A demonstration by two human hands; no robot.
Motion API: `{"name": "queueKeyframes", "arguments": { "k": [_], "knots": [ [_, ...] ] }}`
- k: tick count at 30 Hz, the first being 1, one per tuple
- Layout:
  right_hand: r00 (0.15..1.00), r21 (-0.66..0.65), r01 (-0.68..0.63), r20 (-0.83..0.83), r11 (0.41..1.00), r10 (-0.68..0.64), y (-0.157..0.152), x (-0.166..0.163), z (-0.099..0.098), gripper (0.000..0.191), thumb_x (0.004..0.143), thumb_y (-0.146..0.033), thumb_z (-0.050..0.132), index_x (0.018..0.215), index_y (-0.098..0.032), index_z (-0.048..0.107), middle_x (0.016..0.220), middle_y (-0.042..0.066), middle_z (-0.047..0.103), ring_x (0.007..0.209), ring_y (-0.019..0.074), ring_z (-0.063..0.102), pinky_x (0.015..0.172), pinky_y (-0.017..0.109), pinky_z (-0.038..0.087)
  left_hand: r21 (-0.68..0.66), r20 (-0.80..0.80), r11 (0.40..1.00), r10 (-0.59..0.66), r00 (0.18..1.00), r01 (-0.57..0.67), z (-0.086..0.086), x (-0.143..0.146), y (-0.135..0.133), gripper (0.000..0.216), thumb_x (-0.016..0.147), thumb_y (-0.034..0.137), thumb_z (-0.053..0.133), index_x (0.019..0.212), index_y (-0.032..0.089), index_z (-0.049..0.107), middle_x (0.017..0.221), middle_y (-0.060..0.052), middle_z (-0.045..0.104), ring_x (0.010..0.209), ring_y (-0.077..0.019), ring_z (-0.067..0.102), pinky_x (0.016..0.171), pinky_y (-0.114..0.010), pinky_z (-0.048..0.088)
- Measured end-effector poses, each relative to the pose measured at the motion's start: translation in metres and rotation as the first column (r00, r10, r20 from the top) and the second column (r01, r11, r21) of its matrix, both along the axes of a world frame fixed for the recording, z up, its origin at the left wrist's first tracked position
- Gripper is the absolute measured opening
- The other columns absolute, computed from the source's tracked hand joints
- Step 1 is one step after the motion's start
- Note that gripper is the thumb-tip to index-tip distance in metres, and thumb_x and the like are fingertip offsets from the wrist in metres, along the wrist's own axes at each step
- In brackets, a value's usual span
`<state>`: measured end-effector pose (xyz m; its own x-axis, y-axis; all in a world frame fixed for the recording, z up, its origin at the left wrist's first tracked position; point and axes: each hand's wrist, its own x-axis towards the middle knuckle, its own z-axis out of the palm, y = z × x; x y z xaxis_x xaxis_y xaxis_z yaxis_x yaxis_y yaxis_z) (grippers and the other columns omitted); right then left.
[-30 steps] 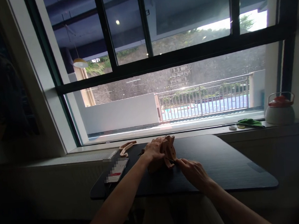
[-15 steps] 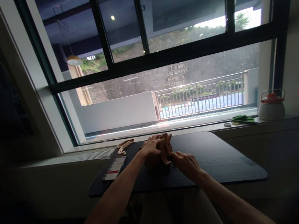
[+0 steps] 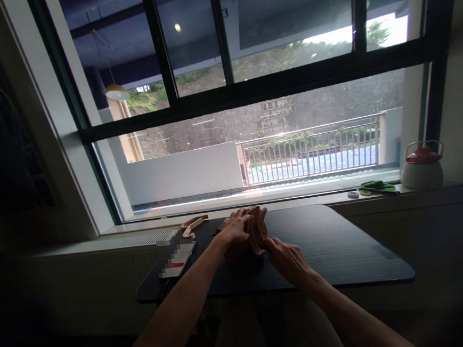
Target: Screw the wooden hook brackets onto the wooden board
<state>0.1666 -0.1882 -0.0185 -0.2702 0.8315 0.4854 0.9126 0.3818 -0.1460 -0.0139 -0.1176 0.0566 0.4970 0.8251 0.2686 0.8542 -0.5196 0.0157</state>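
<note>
A small wooden model (image 3: pixel 258 225) made of flat light-brown pieces stands on a dark table (image 3: pixel 341 245) under a big window. My left hand (image 3: pixel 236 232) is wrapped over its left side and top, holding it. My right hand (image 3: pixel 284 257) pinches a thin dark tool (image 3: pixel 261 244) whose tip touches the model's lower right side. Loose curved wooden pieces (image 3: pixel 191 226) lie at the table's back left corner.
A phone or card with a red mark (image 3: pixel 178 260) lies on the table's left part. On the windowsill at the right stand a white kettle with an orange lid (image 3: pixel 421 166), a green cloth (image 3: pixel 377 186) and small rings. A white radiator grille (image 3: pixel 136 240) runs left of the table.
The view shifted slightly. My right hand slid a little back toward me at the model's lower right; my left hand kept its hold.
</note>
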Motion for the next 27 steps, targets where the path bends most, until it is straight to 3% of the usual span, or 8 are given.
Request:
{"name": "queueKeyframes", "arguments": {
  "k": [3, 11, 15, 20, 24, 27],
  "knots": [
    [1.0, -0.008, -0.011, -0.007, 1.0, 0.011, -0.001, -0.002, -0.002, 0.02, 0.089, -0.017, 0.036, 0.098, -0.021, 0.053, 0.092, 0.002, 0.065, 0.076, 0.0142, 0.062, 0.057, 0.024, 0.032, -0.001, 0.003, 1.0, 0.005, 1.0, -0.005, 0.0, 0.0, -0.001, 0.06, 0.068, 0.037, 0.06, 0.126, 0.03, 0.043, 0.144, -0.001, 0.026, 0.128, -0.0285, 0.029, 0.102, -0.045, 0.031],
    [0.996, -0.038, 0.053, -0.069, 0.998, -0.056, 0.002, -0.001, -0.002, 0.018, 0.09, -0.032, 0.037, 0.097, -0.022, 0.051, 0.086, 0.003, 0.068, 0.076, 0.0182, 0.064, 0.057, 0.026, 0.032, -0.014, 0.005, 1.0, 0.011, 1.0, -0.011, 0.002, 0.0, -0.004, 0.063, 0.068, 0.036, 0.06, 0.128, 0.03, 0.041, 0.144, -0.002, 0.026, 0.128, -0.029, 0.028, 0.103, -0.046, 0.03],
    [0.998, -0.02, 0.006, -0.055, 1.0, -0.007, 0.0, -0.002, 0.001, 0.019, 0.085, -0.024, 0.045, 0.103, -0.023, 0.05, 0.096, 0.002, 0.065, 0.083, 0.017, 0.062, 0.06, 0.025, 0.032, -0.025, 0.03, 1.0, 0.002, 1.0, -0.001, 0.002, 0.001, -0.006, 0.062, 0.067, 0.036, 0.061, 0.127, 0.03, 0.042, 0.144, -0.002, 0.026, 0.128, -0.0291, 0.028, 0.104, -0.045, 0.028],
    [0.998, -0.03, 0.011, -0.064, 0.999, -0.013, 0.0, -0.001, 0.003, 0.017, 0.088, -0.022, 0.038, 0.098, -0.022, 0.052, 0.099, 0.002, 0.063, 0.084, 0.0156, 0.061, 0.061, 0.025, 0.032, -0.08, 0.105, 0.997, 0.001, 0.994, 0.007, 0.003, 0.001, -0.005, 0.055, 0.069, 0.033, 0.06, 0.122, 0.029, 0.047, 0.144, -0.002, 0.025, 0.13, -0.0293, 0.024, 0.105, -0.049, 0.025],
    [0.997, -0.06, 0.036, -0.065, 0.998, -0.04, 0.008, 0.001, 0.02, 0.019, 0.088, -0.032, 0.04, 0.097, -0.023, 0.054, 0.093, 0.001, 0.066, 0.081, 0.0171, 0.062, 0.058, 0.025, 0.03, -0.171, 0.222, 0.982, -0.036, 0.974, 0.075, 0.012, 0.0, 0.004, 0.035, 0.072, 0.031, 0.059, 0.107, 0.026, 0.059, 0.138, -0.003, 0.037, 0.124, -0.0268, 0.036, 0.103, -0.042, 0.031],
    [0.999, -0.074, 0.03, -0.035, 0.997, -0.032, 0.014, -0.001, 0.047, 0.022, 0.086, -0.037, 0.043, 0.1, -0.023, 0.053, 0.089, 0.002, 0.067, 0.079, 0.0175, 0.061, 0.058, 0.025, 0.03, -0.291, 0.324, 0.944, -0.055, 0.945, 0.155, 0.021, -0.004, 0.011, 0.031, 0.072, 0.025, 0.06, 0.103, 0.019, 0.061, 0.118, -0.006, 0.057, 0.105, -0.0216, 0.055, 0.091, -0.032, 0.044]
  ]
}}
